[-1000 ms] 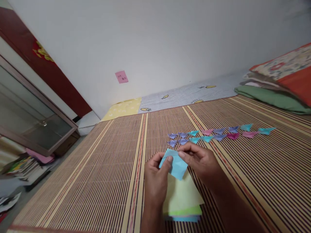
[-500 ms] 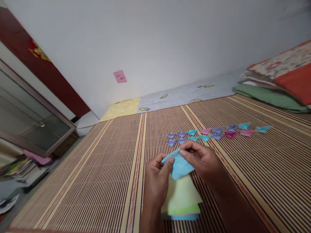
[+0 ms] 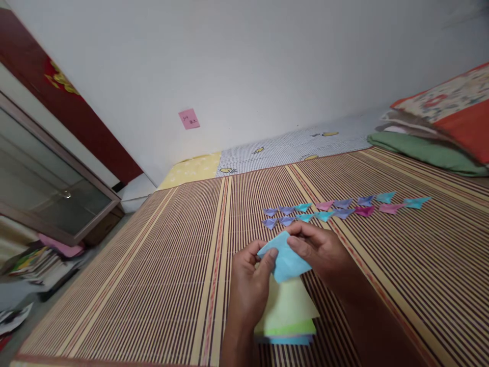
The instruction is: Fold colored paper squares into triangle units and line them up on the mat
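Between both hands is a light blue sheet of folding paper (image 3: 289, 261), raised and tilted, with a fold along its upper edge. My left hand (image 3: 252, 278) pinches its left corner, the thumb lying on the near face. At the upper right edge, my right hand (image 3: 319, 250) grips the paper between thumb and fingers. Beneath it, a stack of coloured paper sheets (image 3: 291, 306) lies on the mat, pale yellow on top with green and blue below. Beyond the hands, several small folded paper boats (image 3: 344, 213) in purple, blue and pink form two rows.
A striped bamboo mat (image 3: 171, 275) covers the bed. Folded bedding (image 3: 431, 150) and an orange patterned pillow (image 3: 464, 120) are piled at the right. A pink note (image 3: 189, 119) sticks to the wall. At the left stand a glass-doored cabinet (image 3: 49, 178) and stacked books (image 3: 36, 265).
Both hands and the blue paper have shifted slightly right. The right thumb has slid a little along the paper's upper edge. The stack and the boats stay in place.
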`<state>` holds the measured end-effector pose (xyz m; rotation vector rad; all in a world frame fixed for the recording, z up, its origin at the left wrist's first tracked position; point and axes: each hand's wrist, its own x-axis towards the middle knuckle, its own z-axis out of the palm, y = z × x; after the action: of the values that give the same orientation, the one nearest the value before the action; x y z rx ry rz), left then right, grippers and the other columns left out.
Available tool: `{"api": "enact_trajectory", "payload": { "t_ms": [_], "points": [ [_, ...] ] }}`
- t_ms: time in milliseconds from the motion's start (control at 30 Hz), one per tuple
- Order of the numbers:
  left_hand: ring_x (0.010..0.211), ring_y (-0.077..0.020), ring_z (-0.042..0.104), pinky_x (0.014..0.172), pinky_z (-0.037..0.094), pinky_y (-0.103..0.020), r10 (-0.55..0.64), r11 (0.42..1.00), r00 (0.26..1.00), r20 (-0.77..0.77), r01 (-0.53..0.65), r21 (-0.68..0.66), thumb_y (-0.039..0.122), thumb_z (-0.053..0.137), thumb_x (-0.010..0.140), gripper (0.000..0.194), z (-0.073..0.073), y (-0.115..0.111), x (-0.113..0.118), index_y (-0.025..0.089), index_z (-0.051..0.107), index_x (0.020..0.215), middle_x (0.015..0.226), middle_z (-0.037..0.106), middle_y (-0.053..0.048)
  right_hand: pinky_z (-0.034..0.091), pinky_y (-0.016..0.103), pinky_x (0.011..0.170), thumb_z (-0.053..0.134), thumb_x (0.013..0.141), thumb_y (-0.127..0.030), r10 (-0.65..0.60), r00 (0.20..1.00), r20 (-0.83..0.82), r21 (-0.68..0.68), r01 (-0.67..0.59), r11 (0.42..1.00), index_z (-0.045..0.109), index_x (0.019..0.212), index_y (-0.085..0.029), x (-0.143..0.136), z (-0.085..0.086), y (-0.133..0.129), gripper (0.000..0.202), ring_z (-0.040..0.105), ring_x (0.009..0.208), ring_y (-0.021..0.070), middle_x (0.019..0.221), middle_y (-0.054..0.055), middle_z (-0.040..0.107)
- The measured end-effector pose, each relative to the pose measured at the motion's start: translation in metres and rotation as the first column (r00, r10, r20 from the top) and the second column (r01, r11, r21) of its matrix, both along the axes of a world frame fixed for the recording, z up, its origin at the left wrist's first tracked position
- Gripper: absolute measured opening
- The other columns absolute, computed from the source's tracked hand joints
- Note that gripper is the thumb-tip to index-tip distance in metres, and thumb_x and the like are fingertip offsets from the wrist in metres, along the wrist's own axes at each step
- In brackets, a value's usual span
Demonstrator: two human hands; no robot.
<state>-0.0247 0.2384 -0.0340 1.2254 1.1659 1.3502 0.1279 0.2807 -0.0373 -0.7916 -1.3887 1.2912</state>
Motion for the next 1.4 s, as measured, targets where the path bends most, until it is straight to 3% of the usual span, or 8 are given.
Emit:
{"api": "enact_trajectory", "payload": {
  "t_ms": [300,633,733,833,933,1200,1300,1400],
  "points": [
    [0.056,-0.0092,0.051,0.055,0.042,-0.02,0.095,0.994,0.981,0.168,-0.085,-0.069,0.035,0.082,0.079,0.026,-0.001,0.003,-0.003,0.015,0.065,0.075,0.063,0.06,0.003,0.033,0.024,0.05,0.067,0.091,-0.039,-0.114,0.989,0.091,0.106,0.105,0.989,0.056,0.07,-0.021,-0.003,-0.006,0.003,0.03,0.04,0.056,0.0116,0.061,-0.005,0.045],
    [0.057,-0.0103,0.049,0.057,0.039,-0.021,0.124,0.992,0.961,0.249,-0.124,-0.013,0.044,0.067,0.093,0.038,-0.009,0.007,-0.009,0.015,0.063,0.07,0.061,0.056,0.002,0.036,0.025,0.055,0.069,0.089,-0.045,0.049,0.995,0.091,0.036,-0.053,0.998,0.059,0.07,-0.02,0.008,-0.012,0.01,0.033,0.044,0.059,0.0126,0.064,-0.003,0.048],
    [0.061,-0.0118,0.055,0.061,0.044,-0.022,0.101,0.995,0.964,0.245,-0.101,-0.01,0.042,0.073,0.089,0.025,-0.005,0.006,-0.009,0.017,0.07,0.094,0.069,0.064,0.001,0.032,0.025,0.053,0.066,0.09,-0.045,0.02,0.993,0.118,0.055,-0.027,0.998,0.053,0.067,-0.02,0.007,-0.015,0.011,0.037,0.038,0.058,0.0118,0.062,-0.004,0.042],
    [0.065,-0.0127,0.058,0.063,0.046,-0.023,0.06,0.998,0.983,0.172,-0.062,0.011,0.035,0.079,0.084,0.043,0.001,0.003,-0.01,0.023,0.066,0.123,0.078,0.069,0.0,0.028,0.024,0.051,0.066,0.089,-0.043,0.007,0.991,0.131,0.055,-0.014,0.998,0.048,0.064,-0.021,0.005,-0.017,0.011,0.038,0.034,0.056,0.0109,0.061,-0.005,0.037],
    [0.064,-0.0118,0.054,0.06,0.043,-0.021,0.03,0.998,0.997,0.073,-0.033,0.051,0.035,0.074,0.088,0.03,0.002,0.002,-0.013,0.023,0.074,0.115,0.076,0.065,0.0,0.028,0.024,0.05,0.068,0.087,-0.04,-0.025,0.992,0.125,0.063,0.017,0.998,0.045,0.063,-0.021,0.003,-0.018,0.012,0.038,0.033,0.055,0.0104,0.059,-0.006,0.036],
    [0.075,-0.0157,0.057,0.072,0.045,-0.027,-0.079,0.995,0.991,0.104,0.073,0.064,0.032,0.071,0.091,0.023,-0.012,0.004,-0.025,0.021,0.081,0.109,0.083,0.07,-0.005,0.05,0.027,0.062,0.077,0.081,-0.033,0.01,0.991,-0.136,-0.051,-0.017,0.999,0.06,0.093,-0.021,-0.003,-0.012,0.008,0.023,0.062,0.069,0.0156,0.076,0.0,0.065],
    [0.076,-0.0166,0.058,0.075,0.046,-0.028,-0.047,0.998,0.991,0.124,0.043,0.034,0.031,0.072,0.09,0.023,-0.014,0.005,-0.028,0.021,0.082,0.107,0.083,0.072,-0.005,0.053,0.029,0.064,0.07,0.088,-0.031,0.017,0.996,-0.088,0.017,-0.016,1.0,0.067,0.113,-0.021,-0.001,-0.01,0.007,0.026,0.065,0.072,0.0169,0.081,0.003,0.068],
    [0.078,-0.0175,0.061,0.075,0.047,-0.028,-0.009,1.0,0.981,0.196,0.008,0.009,0.031,0.073,0.087,0.026,-0.011,0.005,-0.029,0.02,0.081,0.11,0.087,0.075,-0.007,0.056,0.031,0.071,0.062,0.093,-0.027,-0.002,1.0,0.03,0.144,-0.002,0.99,0.075,0.109,-0.023,0.007,-0.008,0.008,0.021,0.067,0.084,0.019,0.095,0.006,0.07]
  ]
}}
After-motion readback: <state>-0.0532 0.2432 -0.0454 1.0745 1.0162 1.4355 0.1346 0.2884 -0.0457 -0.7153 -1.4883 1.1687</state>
